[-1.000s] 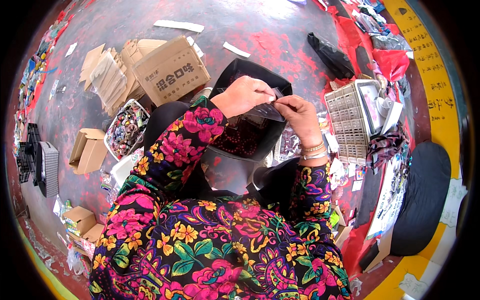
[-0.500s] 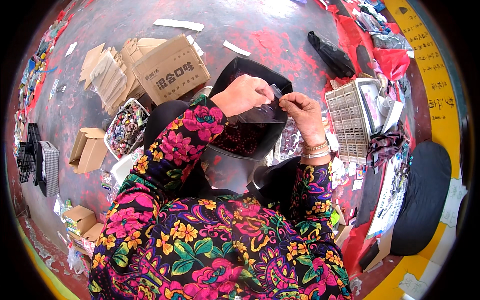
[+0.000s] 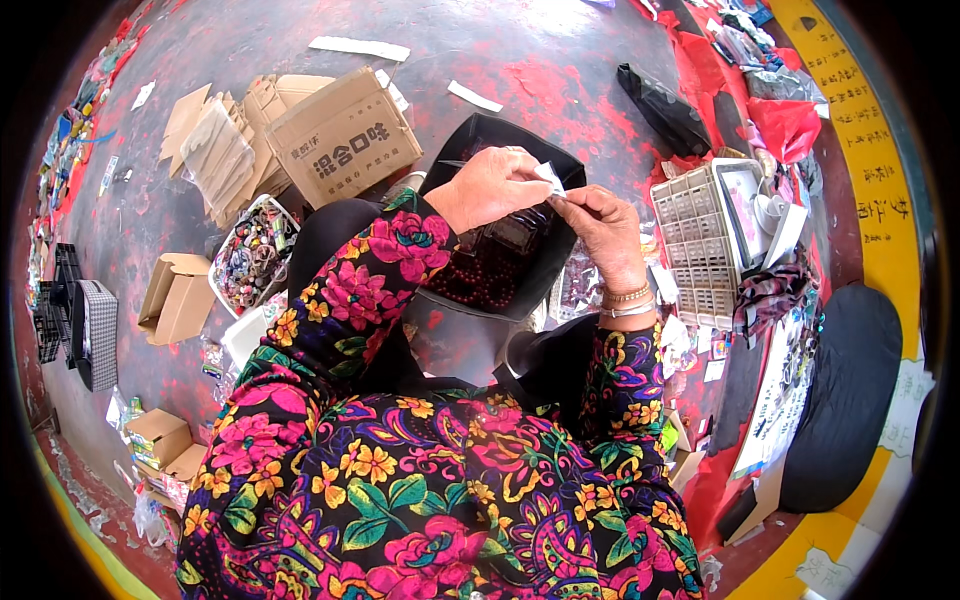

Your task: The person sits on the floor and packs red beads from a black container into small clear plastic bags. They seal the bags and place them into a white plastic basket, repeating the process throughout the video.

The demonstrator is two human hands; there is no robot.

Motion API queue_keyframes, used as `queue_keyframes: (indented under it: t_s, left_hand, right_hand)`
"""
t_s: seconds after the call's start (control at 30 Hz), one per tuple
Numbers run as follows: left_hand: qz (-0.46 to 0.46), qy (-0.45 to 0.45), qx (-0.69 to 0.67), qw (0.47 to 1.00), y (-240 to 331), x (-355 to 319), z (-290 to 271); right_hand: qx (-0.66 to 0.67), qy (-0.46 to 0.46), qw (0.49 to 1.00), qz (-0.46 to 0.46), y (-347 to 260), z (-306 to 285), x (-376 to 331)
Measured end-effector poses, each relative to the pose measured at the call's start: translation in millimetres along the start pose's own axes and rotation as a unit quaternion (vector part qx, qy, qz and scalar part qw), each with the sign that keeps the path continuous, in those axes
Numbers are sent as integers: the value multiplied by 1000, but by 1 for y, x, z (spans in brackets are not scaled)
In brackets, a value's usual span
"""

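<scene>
My left hand [image 3: 495, 188] and my right hand [image 3: 605, 228] meet above a black bin [image 3: 552, 268]. Both are closed in a pinch on a small clear plastic bag [image 3: 515, 232], which hangs below the fingers. A small white piece [image 3: 549, 179] shows at its top between the fingertips; whether it is a flap or a separate slip, I cannot tell. Dark red beads [image 3: 475, 282] lie in the bin beneath. My left hand covers part of the bin's inside.
A cardboard box [image 3: 345, 140] and flattened cardboard stand ahead left. Nearer left are a white basket of small colourful items [image 3: 258, 250] and an open carton [image 3: 178, 298]. At right stands a white plastic crate [image 3: 695, 240], with a black bag [image 3: 660, 108] beyond it.
The white piece now stands up between my fingertips, where clear film was stretched before. The bag hangs lower and more bunched. My hands have barely shifted.
</scene>
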State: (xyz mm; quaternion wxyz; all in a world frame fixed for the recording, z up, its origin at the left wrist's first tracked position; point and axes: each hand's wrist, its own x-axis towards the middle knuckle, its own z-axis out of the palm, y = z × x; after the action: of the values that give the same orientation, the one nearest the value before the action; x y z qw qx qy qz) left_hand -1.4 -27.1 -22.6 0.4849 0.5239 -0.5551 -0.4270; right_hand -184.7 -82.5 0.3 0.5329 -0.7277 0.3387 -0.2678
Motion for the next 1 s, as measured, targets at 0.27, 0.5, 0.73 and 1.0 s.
queue_keyframes:
  t_s: [0.27,0.5,0.73,1.0]
  left_hand:
    - [-12,-27,67,997,11,-2,-1]
    - [0,-16,4,1000,5,-1,-4]
    - [283,209,255,900,14,-1,-1]
    - [338,176,369,848,29,-12,7]
  right_hand:
    - [99,-7,995,23,9,-1,1]
    - [43,28,998,-42,4,2,1]
    - [31,230,962,-147,0,6,8]
    - [479,-22,874,83,4,-1,3]
